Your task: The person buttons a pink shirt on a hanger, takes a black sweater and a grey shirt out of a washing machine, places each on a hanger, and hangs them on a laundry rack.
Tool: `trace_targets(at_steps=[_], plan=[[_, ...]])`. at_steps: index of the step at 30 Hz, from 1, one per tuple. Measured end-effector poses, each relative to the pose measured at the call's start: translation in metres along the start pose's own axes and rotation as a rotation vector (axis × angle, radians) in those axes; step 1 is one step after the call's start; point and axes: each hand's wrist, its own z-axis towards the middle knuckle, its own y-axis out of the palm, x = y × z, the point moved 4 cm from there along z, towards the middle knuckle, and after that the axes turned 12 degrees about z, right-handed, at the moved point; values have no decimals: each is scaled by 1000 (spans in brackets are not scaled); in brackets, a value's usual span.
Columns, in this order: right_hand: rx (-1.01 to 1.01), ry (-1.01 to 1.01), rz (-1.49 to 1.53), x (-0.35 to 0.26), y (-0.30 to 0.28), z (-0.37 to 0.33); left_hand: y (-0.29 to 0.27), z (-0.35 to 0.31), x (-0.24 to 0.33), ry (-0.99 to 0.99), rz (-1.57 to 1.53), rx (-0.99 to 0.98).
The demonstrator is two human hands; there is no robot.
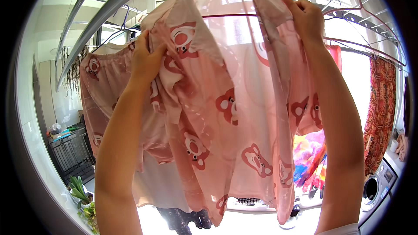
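In front of me hangs a pink satiny pajama shirt (200, 104) printed with bear faces, its front open. A dark red hanger bar (230, 15) runs across inside the shirt, below the collar. My left hand (147, 58) pinches the fabric near the left shoulder, with the thumb in front. Higher up, my right hand (308, 19) is closed over the cloth at the right shoulder. Matching pink pajama bottoms (106, 67) with a gathered waistband hang at the left, partly behind my left hand and forearm.
Metal drying rails (93, 21) cross overhead, with empty hangers (361, 8) at the right. A patterned red-brown cloth (379, 113) and a colorful garment (309, 159) hang behind. A washing machine (378, 185) stands lower right; a potted plant (80, 191) is lower left.
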Motion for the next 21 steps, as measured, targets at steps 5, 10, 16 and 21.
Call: trace_targets(at_steps=[5,10,16,21], plan=[[-125,15,101,0,13,-16,-7,-37,-25,-85,-101,-32],[75,-291,-31,8,-2,-33,-16,-59,-13,-58,57,15],[-248,124,142,-36,-8,-81,-30,-57,71,108,274,-65],[-385,143,298,-58,20,-72,2,-23,70,108,130,-8]])
